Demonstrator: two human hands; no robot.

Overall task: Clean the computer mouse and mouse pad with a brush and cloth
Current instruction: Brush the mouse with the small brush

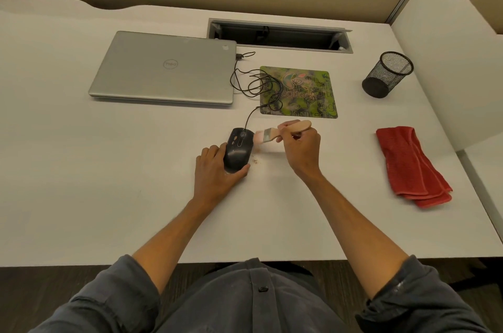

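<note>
A black wired mouse [238, 148] lies on the white desk [109, 183] in the middle. My left hand [215, 169] grips its rear end from the left and below. My right hand [300, 146] holds a wooden-handled brush [283, 130], and the pale bristles touch the mouse's right front side. A green patterned mouse pad [302, 93] lies farther back, with the mouse's coiled cable [255, 82] partly over its left edge. A folded red cloth [411, 165] lies at the right.
A shut silver laptop [166, 68] sits at the back left. A black mesh pen cup [388, 74] stands at the back right. A cable slot [280, 36] is sunk in the desk behind. A few crumbs [255, 161] lie right of the mouse. A white partition [449, 47] bounds the right.
</note>
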